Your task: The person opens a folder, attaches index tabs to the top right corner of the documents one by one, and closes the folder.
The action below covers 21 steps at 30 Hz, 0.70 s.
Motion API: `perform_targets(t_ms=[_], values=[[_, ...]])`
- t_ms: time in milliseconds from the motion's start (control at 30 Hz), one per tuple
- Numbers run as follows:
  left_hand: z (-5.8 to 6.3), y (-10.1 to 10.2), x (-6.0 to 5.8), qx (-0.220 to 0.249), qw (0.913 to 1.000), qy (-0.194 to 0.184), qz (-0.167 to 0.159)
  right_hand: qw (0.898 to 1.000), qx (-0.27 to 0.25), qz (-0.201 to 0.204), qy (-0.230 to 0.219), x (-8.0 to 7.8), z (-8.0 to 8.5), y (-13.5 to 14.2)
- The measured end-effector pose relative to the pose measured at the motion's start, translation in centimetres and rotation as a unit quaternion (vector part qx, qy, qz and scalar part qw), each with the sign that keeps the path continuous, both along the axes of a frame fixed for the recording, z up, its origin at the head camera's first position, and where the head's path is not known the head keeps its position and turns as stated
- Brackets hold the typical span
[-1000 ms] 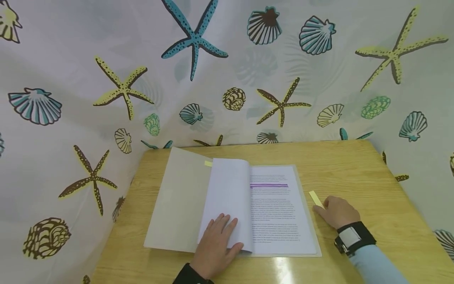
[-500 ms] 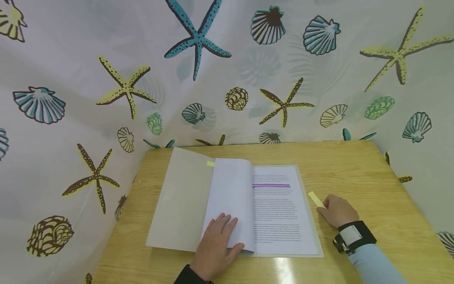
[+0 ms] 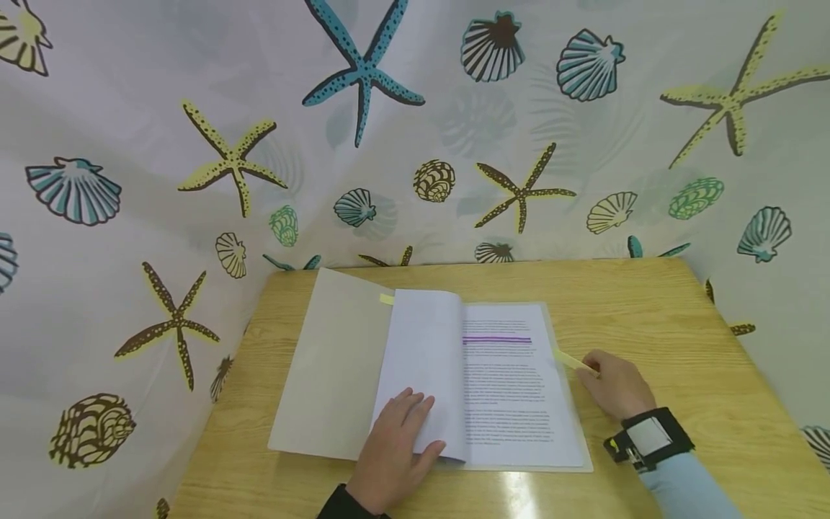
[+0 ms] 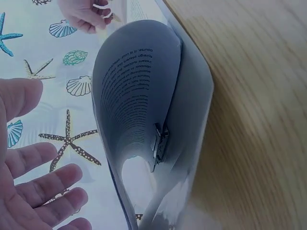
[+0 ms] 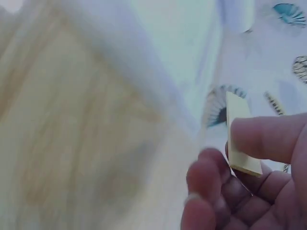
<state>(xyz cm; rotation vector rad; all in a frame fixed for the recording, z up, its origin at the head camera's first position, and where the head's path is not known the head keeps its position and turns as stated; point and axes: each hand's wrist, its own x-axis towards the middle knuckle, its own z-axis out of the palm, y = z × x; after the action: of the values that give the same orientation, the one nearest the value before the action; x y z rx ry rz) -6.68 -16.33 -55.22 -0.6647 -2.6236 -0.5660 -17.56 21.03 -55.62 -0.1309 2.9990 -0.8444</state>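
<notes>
An open folder [image 3: 327, 375] holds printed pages on the table. My left hand [image 3: 393, 443] rests with extended fingers on the turned-over white page [image 3: 421, 346] at left. The right-hand page [image 3: 506, 404] carries text with purple lines near its top. Just right of the folder, my right hand [image 3: 619, 386] pinches a narrow pad of yellow sticky notes [image 5: 240, 139] between thumb and fingers. In the head view the pad's tip overlaps the folder's right edge. A yellow sticky flag [image 3: 386, 299] pokes out from the turned page's top left.
A metal fastener [image 4: 160, 143] shows inside the folder's fold in the left wrist view. The wooden table [image 3: 622, 303] extends around the folder. Behind and beside it hangs a white cloth [image 3: 402, 94] printed with starfish and shells.
My right hand has turned slightly and brought the sticky-note pad left, from beside the folder to its right edge. The left hand stays on the page.
</notes>
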Motion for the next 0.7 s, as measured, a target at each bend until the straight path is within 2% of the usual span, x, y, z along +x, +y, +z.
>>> perform_targets(t_ms=[133, 267, 500, 700], values=[[0.3, 0.1, -0.2, 0.017, 0.9997, 0.014, -0.009, 0.996, -0.069, 0.044, -0.021, 0.6, 1.7, -2.1], [1.0, 0.7, -0.7, 0.027, 0.9990, 0.022, -0.026, 0.987, -0.122, 0.091, -0.053, 1.6, 3.5, -4.7], [3.5, 2.4, -2.1, 0.019, 0.9966, 0.033, -0.074, 0.960, -0.179, 0.206, -0.071, 3.5, 5.7, -8.9], [4.7, 3.5, -2.8, 0.005, 0.9944, 0.051, -0.092, 0.935, -0.219, 0.263, -0.091, 4.6, 7.3, -11.1]])
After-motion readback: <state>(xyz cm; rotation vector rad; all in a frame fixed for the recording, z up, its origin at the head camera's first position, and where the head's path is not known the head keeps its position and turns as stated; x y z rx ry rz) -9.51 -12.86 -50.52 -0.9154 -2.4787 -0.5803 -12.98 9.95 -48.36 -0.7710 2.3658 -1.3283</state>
